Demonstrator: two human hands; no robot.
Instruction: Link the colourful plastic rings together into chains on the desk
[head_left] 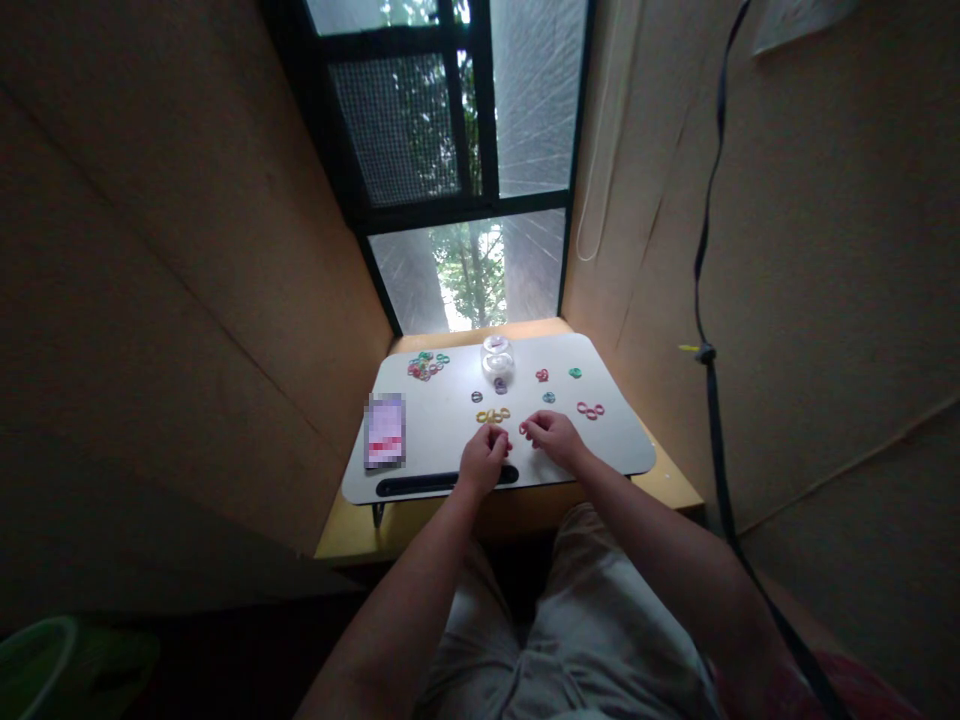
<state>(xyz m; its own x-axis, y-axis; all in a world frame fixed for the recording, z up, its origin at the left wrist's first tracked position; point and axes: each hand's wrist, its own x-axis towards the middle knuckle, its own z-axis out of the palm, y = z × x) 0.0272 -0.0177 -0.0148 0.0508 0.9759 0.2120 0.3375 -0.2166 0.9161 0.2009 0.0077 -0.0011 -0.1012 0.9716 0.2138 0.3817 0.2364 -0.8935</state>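
Both hands are over a white lap table. In a pinch of thumb and forefinger, my right hand (553,436) holds a small pink ring-shaped band (523,428). Close by on the left, my left hand (485,456) has its fingers curled together; whatever they may hold is too small to make out. Just beyond it lie several yellow bands (493,415). Pink bands (591,411) are grouped to the right. Farther back are red bands (542,376), green bands (575,373), blue bands (549,397) and dark bands (477,397). A mixed pile of bands (427,367) lies at the back left.
A clear round jar (497,358) stands at the back middle of the white table (442,430). A blurred-out flat item (385,431) lies at left. A black slot (416,485) runs along the front edge. Behind is a window (472,270); a dark cord (712,420) hangs at right.
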